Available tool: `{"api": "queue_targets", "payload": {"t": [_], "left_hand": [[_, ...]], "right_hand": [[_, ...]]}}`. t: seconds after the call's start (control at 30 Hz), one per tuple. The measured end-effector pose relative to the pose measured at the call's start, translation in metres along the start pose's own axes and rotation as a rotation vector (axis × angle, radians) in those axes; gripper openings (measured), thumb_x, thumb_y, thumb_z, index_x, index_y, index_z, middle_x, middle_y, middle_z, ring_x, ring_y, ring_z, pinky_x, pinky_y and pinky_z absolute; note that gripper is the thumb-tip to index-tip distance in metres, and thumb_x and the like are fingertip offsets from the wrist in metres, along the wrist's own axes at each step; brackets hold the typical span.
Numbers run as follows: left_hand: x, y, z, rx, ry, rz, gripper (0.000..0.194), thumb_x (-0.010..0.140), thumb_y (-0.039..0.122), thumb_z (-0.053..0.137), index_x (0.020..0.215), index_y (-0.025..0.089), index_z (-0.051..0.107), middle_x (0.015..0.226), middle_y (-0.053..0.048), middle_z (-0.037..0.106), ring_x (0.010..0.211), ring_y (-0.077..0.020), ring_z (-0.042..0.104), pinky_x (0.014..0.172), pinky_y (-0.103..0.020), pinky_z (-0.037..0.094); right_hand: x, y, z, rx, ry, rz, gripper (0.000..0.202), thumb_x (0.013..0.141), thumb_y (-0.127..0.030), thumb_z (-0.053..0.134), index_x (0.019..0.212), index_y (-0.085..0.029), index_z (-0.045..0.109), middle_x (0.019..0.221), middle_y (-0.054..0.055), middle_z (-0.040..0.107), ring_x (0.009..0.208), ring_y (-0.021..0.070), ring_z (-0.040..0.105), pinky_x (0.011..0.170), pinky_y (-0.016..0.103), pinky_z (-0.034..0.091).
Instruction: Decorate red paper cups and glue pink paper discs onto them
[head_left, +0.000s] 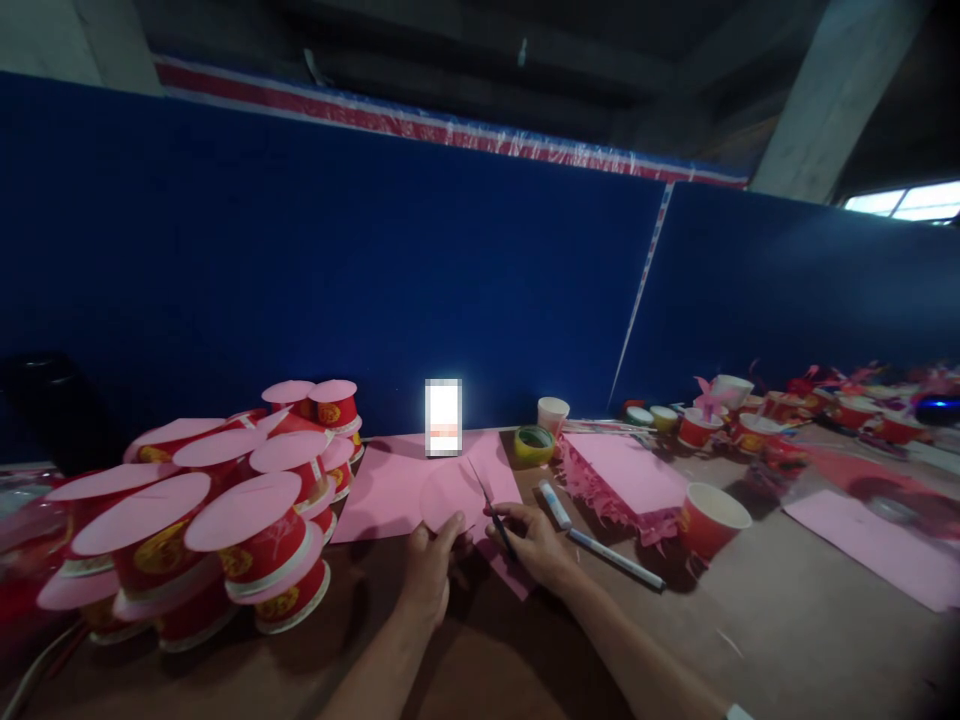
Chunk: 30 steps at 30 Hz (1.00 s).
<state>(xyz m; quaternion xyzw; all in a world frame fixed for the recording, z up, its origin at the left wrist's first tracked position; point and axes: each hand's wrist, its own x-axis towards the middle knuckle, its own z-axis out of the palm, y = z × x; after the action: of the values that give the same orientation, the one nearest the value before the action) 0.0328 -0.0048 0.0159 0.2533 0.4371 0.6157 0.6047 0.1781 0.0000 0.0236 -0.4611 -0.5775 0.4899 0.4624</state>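
Note:
My left hand (pixel 429 568) pinches the lower edge of a pink paper piece (pixel 448 497) with a rounded outline. My right hand (pixel 538 545) is closed around a pair of dark-handled scissors (pixel 493 512), whose blades point up and away beside that paper. Beneath both lies a larger pink paper sheet (pixel 375 500) on the brown table (pixel 495 670). How far the blades are parted is hard to make out. A glue stick (pixel 555 505) and a white marker pen (pixel 616 560) lie just right of my right hand.
Red paper cups topped with pink discs (pixel 244 512) stand stacked at left. To the right are a roll of green tape (pixel 534 446), a stack of pink paper (pixel 626 470), a red cup (pixel 709 525) and several decorated cups (pixel 757 435). A blue partition (pixel 337 250) rises behind.

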Motion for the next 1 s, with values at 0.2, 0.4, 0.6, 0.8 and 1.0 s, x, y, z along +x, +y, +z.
{"api": "queue_targets", "payload": {"t": [0.2, 0.4, 0.6, 0.8, 1.0], "left_hand": [[-0.0003, 0.0008, 0.0011, -0.039, 0.006, 0.000, 0.033, 0.057, 0.031, 0.077, 0.078, 0.014, 0.059, 0.056, 0.003, 0.061, 0.048, -0.0097, 0.058, 0.050, -0.021, 0.049], [0.0015, 0.0003, 0.0019, -0.012, -0.008, 0.011, 0.034, 0.054, 0.034, 0.078, 0.072, 0.013, 0.057, 0.054, 0.003, 0.060, 0.047, -0.0097, 0.057, 0.050, -0.022, 0.048], [0.0017, -0.0017, 0.0017, 0.042, -0.006, 0.009, 0.037, 0.054, 0.036, 0.078, 0.074, 0.013, 0.059, 0.053, 0.002, 0.061, 0.048, -0.0116, 0.058, 0.047, -0.022, 0.047], [0.0016, -0.0030, 0.0014, 0.086, -0.014, 0.036, 0.035, 0.056, 0.036, 0.077, 0.076, 0.012, 0.060, 0.055, 0.002, 0.061, 0.046, -0.0106, 0.057, 0.048, -0.022, 0.047], [0.0005, -0.0038, -0.0003, 0.121, -0.032, 0.055, 0.035, 0.059, 0.037, 0.075, 0.077, 0.011, 0.061, 0.053, 0.001, 0.061, 0.046, -0.0100, 0.055, 0.047, -0.021, 0.046]], "right_hand": [[0.0000, -0.0005, 0.0016, 0.000, 0.009, 0.015, 0.044, 0.063, -0.038, 0.074, 0.098, -0.012, 0.066, 0.052, -0.004, 0.051, 0.043, 0.0069, 0.040, 0.040, 0.018, 0.033], [0.0013, 0.0042, -0.0006, -0.043, -0.005, -0.020, 0.042, 0.066, -0.040, 0.072, 0.098, -0.014, 0.066, 0.052, -0.005, 0.051, 0.043, 0.0073, 0.041, 0.040, 0.018, 0.033], [0.0024, 0.0088, -0.0012, -0.053, 0.005, -0.037, 0.041, 0.068, -0.042, 0.069, 0.099, -0.015, 0.065, 0.053, -0.005, 0.052, 0.043, 0.0080, 0.042, 0.040, 0.019, 0.034], [0.0030, 0.0094, -0.0012, -0.010, 0.000, -0.010, 0.044, 0.066, -0.040, 0.072, 0.100, -0.014, 0.063, 0.055, -0.005, 0.052, 0.044, 0.0083, 0.043, 0.039, 0.019, 0.034], [0.0018, 0.0052, -0.0012, 0.015, 0.004, 0.018, 0.046, 0.064, -0.041, 0.073, 0.099, -0.013, 0.063, 0.055, -0.005, 0.050, 0.043, 0.0074, 0.040, 0.037, 0.019, 0.032]]}}
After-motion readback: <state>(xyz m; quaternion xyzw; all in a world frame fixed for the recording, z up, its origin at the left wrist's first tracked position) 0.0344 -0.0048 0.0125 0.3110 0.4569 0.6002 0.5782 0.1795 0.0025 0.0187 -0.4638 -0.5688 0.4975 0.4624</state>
